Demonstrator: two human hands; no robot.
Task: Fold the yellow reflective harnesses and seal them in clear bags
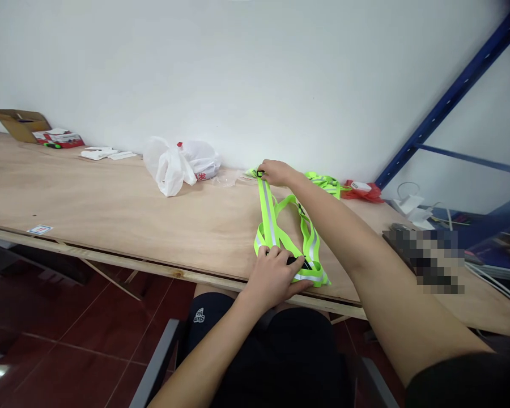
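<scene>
Strap (267,207) straightening, apparently: right hand (275,172) pinches its far end; left hand (274,271) covers near loops (317,276), grip unclear. Next move likely calls for even tension.

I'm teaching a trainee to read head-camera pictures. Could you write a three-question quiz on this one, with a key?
1. Multiple choice: the flat strap running between the left hand and the right hand is: (a) orange and black; (b) yellow-green with a silvery stripe; (c) plain blue.
2. True or false: the left hand is nearer the wall than the right hand.
3. Fill in: on the wooden table, the white plastic bag lies to the ____ of both hands.

Key: 1 b; 2 false, the right hand is nearer; 3 left.
</scene>
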